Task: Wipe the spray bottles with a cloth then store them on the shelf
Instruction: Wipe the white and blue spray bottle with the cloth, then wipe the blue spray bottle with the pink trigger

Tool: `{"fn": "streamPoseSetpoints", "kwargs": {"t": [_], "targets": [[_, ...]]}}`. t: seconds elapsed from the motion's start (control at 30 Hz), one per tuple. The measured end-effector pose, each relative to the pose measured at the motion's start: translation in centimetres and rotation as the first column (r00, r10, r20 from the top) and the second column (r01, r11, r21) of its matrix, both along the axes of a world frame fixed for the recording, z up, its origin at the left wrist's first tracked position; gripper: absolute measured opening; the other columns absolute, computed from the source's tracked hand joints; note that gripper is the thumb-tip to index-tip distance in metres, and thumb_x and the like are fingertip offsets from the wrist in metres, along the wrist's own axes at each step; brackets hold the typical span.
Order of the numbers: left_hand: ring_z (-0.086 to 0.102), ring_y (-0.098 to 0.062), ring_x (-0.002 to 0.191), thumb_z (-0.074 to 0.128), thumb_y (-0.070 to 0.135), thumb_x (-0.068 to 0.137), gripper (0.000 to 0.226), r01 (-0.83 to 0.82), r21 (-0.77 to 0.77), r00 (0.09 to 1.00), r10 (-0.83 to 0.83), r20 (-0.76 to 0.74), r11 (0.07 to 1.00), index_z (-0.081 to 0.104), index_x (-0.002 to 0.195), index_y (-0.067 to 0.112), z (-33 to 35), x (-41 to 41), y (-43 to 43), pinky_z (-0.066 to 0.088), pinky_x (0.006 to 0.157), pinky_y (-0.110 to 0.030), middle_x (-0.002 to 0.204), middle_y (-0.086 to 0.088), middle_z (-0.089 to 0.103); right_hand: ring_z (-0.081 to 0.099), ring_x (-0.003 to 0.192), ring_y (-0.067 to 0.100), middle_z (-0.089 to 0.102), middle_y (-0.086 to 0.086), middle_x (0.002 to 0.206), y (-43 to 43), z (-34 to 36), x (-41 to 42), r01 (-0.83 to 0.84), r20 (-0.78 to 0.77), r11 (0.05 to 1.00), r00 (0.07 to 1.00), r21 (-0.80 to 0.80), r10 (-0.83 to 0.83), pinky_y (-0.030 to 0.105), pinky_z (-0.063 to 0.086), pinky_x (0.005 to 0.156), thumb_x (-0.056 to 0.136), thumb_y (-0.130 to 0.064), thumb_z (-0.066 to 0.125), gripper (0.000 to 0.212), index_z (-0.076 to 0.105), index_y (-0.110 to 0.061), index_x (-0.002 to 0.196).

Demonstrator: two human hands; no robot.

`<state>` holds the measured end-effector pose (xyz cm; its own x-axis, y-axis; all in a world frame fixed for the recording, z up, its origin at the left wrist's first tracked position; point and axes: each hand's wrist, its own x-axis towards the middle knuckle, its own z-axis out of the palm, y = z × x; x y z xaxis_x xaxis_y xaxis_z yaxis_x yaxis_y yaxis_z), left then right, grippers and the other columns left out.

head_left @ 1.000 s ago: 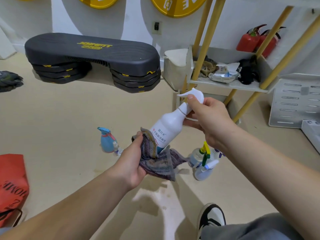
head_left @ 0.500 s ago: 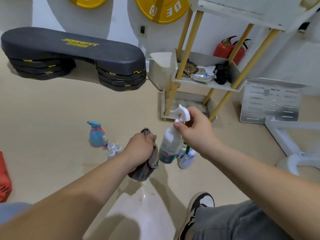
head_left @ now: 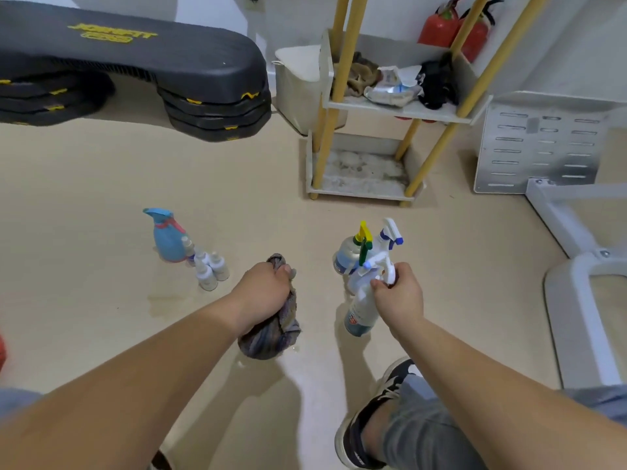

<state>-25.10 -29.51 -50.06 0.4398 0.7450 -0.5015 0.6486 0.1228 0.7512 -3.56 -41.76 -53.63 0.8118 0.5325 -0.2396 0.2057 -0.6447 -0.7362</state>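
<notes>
My right hand grips the trigger head of a white spray bottle, which hangs low near the floor. My left hand holds a bunched grey-purple cloth to the left of that bottle, apart from it. Just behind the white bottle stand two more spray bottles, one with a yellow-green trigger and one with a white-blue trigger. A blue spray bottle stands to the left with several small white bottles. The shelf with yellow legs stands beyond.
A black step platform lies at the back left. The shelf's middle tier holds rags and packets. Red fire extinguishers stand behind it. A white perforated panel and a white frame are on the right. My shoe is below.
My right hand has lowered the white bottle toward the floor, away from the cloth. My left hand has drawn the bunched cloth down and left. The view has tilted downward.
</notes>
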Motion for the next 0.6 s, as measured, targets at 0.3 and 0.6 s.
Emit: {"fn": "streamPoseSetpoints", "kwargs": {"t": [0.3,0.6], "targets": [[0.06,-0.021,0.112,0.039,0.034,0.112,0.031,0.028,-0.06,0.997,-0.033,-0.076,0.998,0.063,0.096,0.025,-2.5,2.4,0.2,0.037,0.093,-0.028,0.111,0.005,0.067,0.054,0.075,0.017,0.055,-0.004,0.085,0.9,-5.1,3.0,0.081,-0.07,0.997,0.994,-0.001,-0.081,0.032,0.042,0.068,0.096,-0.012,0.061,0.012,0.053,-0.016,0.105],[0.058,-0.022,0.106,0.037,0.034,0.113,0.032,0.029,-0.063,0.994,-0.035,-0.106,0.998,0.064,0.104,0.018,-2.6,2.6,0.4,0.038,0.092,-0.028,0.112,-0.003,0.066,0.065,0.091,0.034,0.063,0.017,0.11,0.2,-4.5,1.6,0.271,-0.415,0.913,0.825,-0.306,-0.384,0.045,0.059,0.08,0.088,-0.049,0.073,0.06,0.05,-0.003,0.119]]}}
